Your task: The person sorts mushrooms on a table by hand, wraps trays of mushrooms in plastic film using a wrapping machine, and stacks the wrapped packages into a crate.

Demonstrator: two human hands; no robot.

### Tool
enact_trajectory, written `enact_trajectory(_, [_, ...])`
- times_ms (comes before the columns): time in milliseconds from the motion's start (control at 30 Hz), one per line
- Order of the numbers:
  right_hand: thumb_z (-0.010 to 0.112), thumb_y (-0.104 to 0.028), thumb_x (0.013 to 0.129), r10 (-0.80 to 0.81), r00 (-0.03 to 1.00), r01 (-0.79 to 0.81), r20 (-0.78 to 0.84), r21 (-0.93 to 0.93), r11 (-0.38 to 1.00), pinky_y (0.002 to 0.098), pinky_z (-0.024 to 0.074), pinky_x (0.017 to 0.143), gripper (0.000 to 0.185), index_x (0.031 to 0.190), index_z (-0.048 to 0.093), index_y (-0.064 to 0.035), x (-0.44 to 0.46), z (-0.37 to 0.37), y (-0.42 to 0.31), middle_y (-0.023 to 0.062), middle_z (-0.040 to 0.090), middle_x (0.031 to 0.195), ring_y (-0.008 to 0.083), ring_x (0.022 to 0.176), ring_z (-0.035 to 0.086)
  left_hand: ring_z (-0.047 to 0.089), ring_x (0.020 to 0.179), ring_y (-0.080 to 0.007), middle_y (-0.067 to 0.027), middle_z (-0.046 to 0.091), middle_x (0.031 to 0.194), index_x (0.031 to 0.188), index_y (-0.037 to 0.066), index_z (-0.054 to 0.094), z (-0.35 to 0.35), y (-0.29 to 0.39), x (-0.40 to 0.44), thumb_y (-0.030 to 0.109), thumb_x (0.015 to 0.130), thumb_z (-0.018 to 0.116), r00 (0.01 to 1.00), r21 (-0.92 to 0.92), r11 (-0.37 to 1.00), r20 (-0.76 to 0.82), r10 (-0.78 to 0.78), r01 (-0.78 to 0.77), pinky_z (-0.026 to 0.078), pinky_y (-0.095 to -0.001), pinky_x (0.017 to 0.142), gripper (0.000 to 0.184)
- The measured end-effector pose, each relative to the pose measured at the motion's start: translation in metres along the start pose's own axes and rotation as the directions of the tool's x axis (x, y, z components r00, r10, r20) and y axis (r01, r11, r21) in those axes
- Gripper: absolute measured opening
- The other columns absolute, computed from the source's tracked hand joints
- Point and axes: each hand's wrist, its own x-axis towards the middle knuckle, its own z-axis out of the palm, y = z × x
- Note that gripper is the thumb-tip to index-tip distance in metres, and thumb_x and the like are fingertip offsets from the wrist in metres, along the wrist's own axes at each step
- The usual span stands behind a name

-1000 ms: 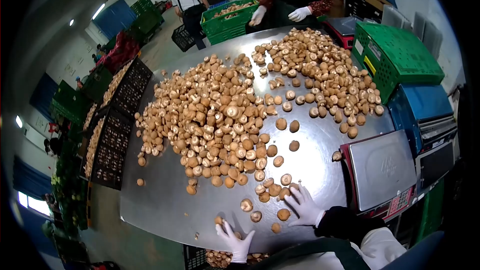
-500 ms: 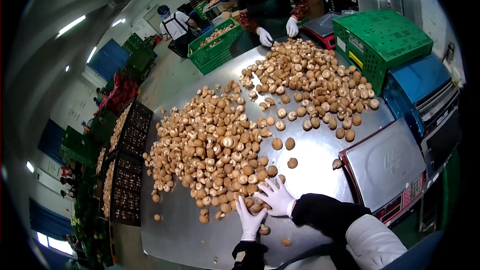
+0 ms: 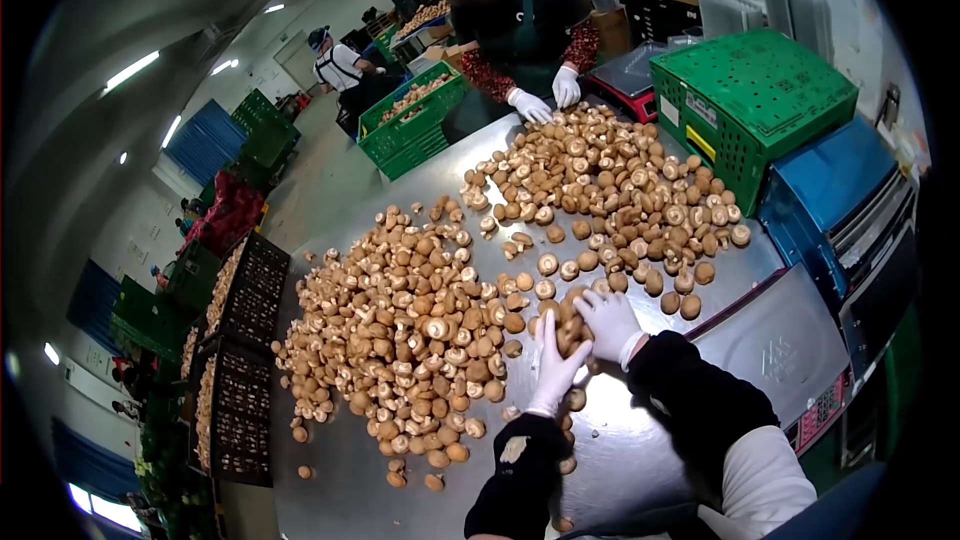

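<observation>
My left hand [image 3: 556, 365] and my right hand [image 3: 608, 323], both in white gloves, are cupped around a small cluster of brown mushrooms [image 3: 568, 328] above the metal table [image 3: 650, 420]. The fingers curve against the mushrooms from both sides, so part of the cluster is hidden. Left of my hands spreads a large heap of mushrooms [image 3: 400, 330], caps and pale stems facing all ways. Beyond them lies a second mushroom heap [image 3: 620, 175]. A few loose mushrooms lie under and below my left wrist.
Across the table a co-worker's gloved hands [image 3: 545, 100] touch the far heap. To the right stand a weighing scale [image 3: 775, 345], a blue machine [image 3: 835, 180] and a green crate [image 3: 760, 100]. Black crates of mushrooms [image 3: 240, 410] stand at left, a green crate [image 3: 415, 130] behind.
Both hands have moved from the near heap's lower edge up and right, and now enclose several mushrooms between them. The view has shifted slightly. The co-worker's hands remain at the far heap.
</observation>
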Motion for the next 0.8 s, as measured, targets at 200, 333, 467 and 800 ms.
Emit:
enact_trajectory(200, [0.061, -0.022, 0.071, -0.090, 0.995, 0.084, 0.036, 0.137, 0.987, 0.0397, 0.0463, 0.072, 0.024, 0.089, 0.059, -0.0068, -0.041, -0.053, -0.027, 0.0130, 0.059, 0.092, 0.0304, 0.089, 0.058, 0.036, 0.126, -0.0258, -0.0150, 0.038, 0.135, 0.135, 0.000, 0.034, -0.044, 0.030, -0.034, 0.008, 0.079, 0.065, 0.979, -0.543, 0.839, -0.153, -0.137, 0.033, 0.029, -0.0342, 0.105, 0.065])
enact_trajectory(333, [0.056, -0.017, 0.075, -0.330, 0.890, 0.280, 0.314, 0.195, 0.940, 0.0400, 0.0486, 0.056, 0.014, 0.079, 0.058, -0.0047, -0.114, -0.011, -0.051, 0.0118, 0.059, 0.082, 0.0306, 0.068, 0.061, 0.038, 0.123, -0.0257, -0.0149, 0.039, 0.133, 0.133, -0.001, 0.036, -0.106, 0.012, -0.114, 0.005, 0.076, 0.065, 0.961, -0.116, 0.991, -0.259, -0.095, 0.067, 0.030, -0.0360, 0.104, 0.064])
enact_trajectory(467, [0.054, -0.013, 0.075, -0.328, 0.889, 0.305, 0.321, 0.120, 0.945, 0.0392, 0.0502, 0.059, 0.011, 0.079, 0.059, -0.0037, -0.139, 0.038, -0.063, 0.0119, 0.059, 0.082, 0.0296, 0.070, 0.061, 0.033, 0.125, -0.0350, -0.0223, 0.031, 0.135, 0.134, 0.000, 0.033, -0.118, -0.014, -0.214, 0.020, 0.066, 0.077, 0.966, 0.211, 0.965, -0.233, -0.108, 0.158, 0.028, -0.0417, 0.105, 0.083])
enact_trajectory(800, [0.050, -0.012, 0.079, -0.181, 0.759, 0.090, 0.626, 0.175, 0.980, 0.0431, 0.0512, 0.066, 0.018, 0.088, 0.064, -0.0049, -0.175, 0.032, -0.091, 0.0165, 0.064, 0.088, 0.0335, 0.081, 0.064, 0.017, 0.131, -0.0489, -0.0322, 0.019, 0.140, 0.143, 0.007, 0.019, -0.035, -0.041, -0.349, 0.040, 0.067, 0.074, 0.944, 0.656, 0.679, -0.228, -0.239, 0.331, 0.018, -0.0573, 0.105, 0.099])
